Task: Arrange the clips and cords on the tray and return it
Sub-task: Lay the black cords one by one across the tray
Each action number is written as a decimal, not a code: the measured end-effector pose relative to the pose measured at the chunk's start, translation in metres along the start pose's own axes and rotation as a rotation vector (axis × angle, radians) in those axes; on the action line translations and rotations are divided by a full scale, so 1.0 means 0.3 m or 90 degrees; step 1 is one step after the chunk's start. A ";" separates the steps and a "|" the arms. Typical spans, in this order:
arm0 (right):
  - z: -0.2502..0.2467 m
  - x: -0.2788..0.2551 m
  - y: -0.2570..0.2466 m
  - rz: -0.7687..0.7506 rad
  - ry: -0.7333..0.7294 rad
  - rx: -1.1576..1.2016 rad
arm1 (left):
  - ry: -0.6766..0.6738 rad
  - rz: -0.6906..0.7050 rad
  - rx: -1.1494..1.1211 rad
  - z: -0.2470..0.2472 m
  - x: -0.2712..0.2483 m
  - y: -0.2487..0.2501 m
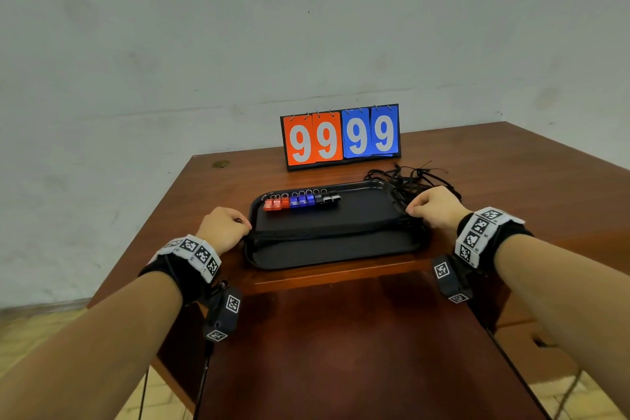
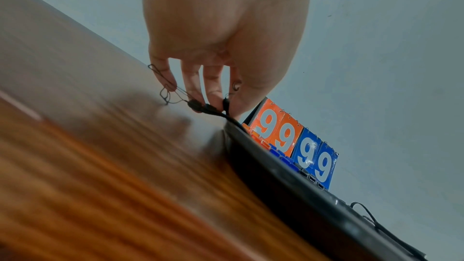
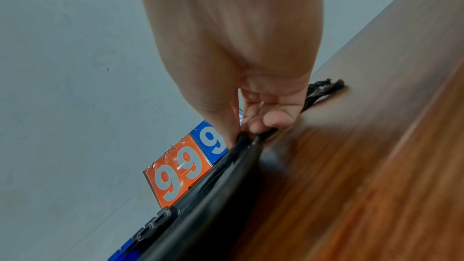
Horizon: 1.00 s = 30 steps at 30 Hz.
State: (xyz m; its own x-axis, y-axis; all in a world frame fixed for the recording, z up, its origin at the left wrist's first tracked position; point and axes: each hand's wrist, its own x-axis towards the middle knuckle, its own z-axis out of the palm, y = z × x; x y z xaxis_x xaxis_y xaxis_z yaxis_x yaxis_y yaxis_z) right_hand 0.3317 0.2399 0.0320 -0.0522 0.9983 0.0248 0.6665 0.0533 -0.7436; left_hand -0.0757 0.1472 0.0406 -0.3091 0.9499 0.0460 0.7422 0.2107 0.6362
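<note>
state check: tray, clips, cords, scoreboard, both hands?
tray: flat on table.
clips: lined up along tray's far edge.
cords: bundle stretched across tray; loose tangle off its right side.
scoreboard: upright, reads 9999.
left hand: pinches cord ends.
right hand: grips cords.

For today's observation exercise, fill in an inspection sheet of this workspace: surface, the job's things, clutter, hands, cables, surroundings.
Surface: brown wooden table, with a lower wooden surface in front of it.
Job's things: black tray on the table; a row of red, blue and black clips along its far edge; black cords stretched across the tray, more tangled off its right end.
Clutter: flip scoreboard reading 9999, behind the tray.
Hands: left hand pinches the cord ends at the tray's left edge; right hand grips the cords at the right edge.
Cables: thin black leads hang from the wrist cameras.
Surroundings: plain pale wall; light floor.
</note>
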 end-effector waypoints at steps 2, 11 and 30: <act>-0.001 -0.009 -0.003 -0.006 0.003 -0.010 | -0.005 -0.004 0.007 -0.001 -0.001 0.000; 0.044 -0.048 -0.128 -0.194 -0.125 -0.300 | -0.027 0.101 0.261 0.031 -0.003 0.066; 0.063 -0.017 -0.127 -0.168 -0.171 -0.440 | -0.091 0.106 0.365 0.038 -0.018 0.088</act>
State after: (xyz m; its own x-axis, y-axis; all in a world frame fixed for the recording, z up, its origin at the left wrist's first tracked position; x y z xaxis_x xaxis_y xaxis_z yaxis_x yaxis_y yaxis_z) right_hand 0.2925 0.2323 0.0477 -0.3929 0.9156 -0.0855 0.9136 0.3782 -0.1493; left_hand -0.0476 0.1503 0.0485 -0.1084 0.9939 -0.0206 0.9877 0.1101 0.1113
